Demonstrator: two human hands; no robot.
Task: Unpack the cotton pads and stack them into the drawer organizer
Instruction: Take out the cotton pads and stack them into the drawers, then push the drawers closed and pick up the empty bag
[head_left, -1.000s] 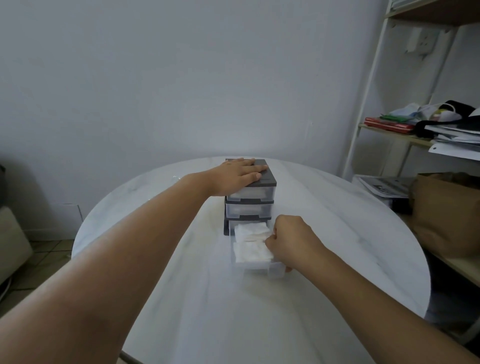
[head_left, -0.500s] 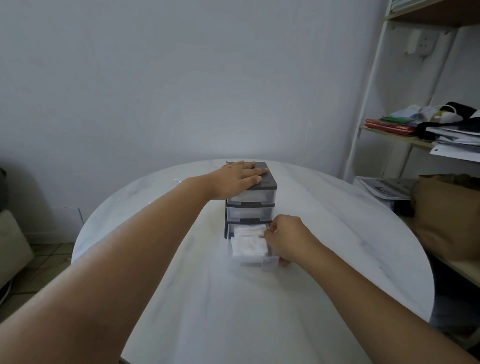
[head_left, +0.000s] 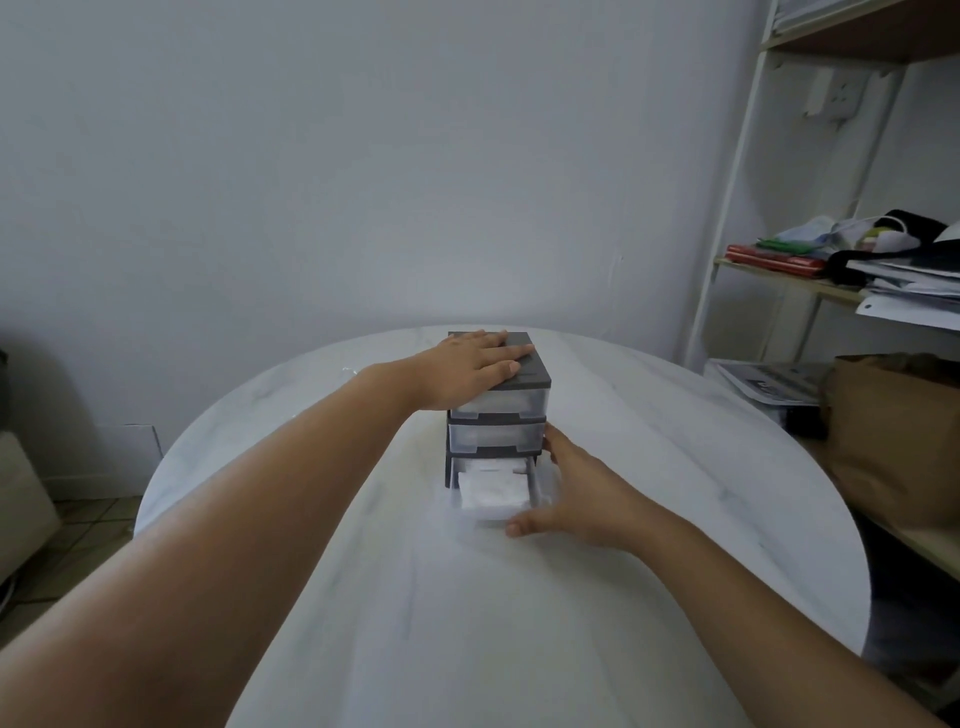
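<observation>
Pressing organizer (head_left: 535, 375) top, left hand (head_left: 467, 370) flat, fingers (head_left: 511, 354) together; right hand (head_left: 579, 493) splayed at open drawer (head_left: 536, 484) front corner.

The counter (head_left: 675, 467) is white with a marble pattern of faint grey veins. Near its far edge, the drawer organizer (head_left: 537, 376) has a dark grey top and frame, and its drawers are frosted, colourless plastic that reads as pale grey. The cotton pads (head_left: 493, 491) in the bottom drawer are plain white. The wall (head_left: 363, 182) is an even pale blue-grey. Beyond the counter's right edge, the shelf unit (head_left: 729, 208) has white uprights and light wood-tone boards. It carries a red folder (head_left: 774, 260), something green (head_left: 779, 244), a black item (head_left: 914, 223) and white papers (head_left: 914, 296). Below sits a plain brown paper bag (head_left: 893, 441). Past the left edge, the floor tiles (head_left: 88, 519) are beige.
</observation>
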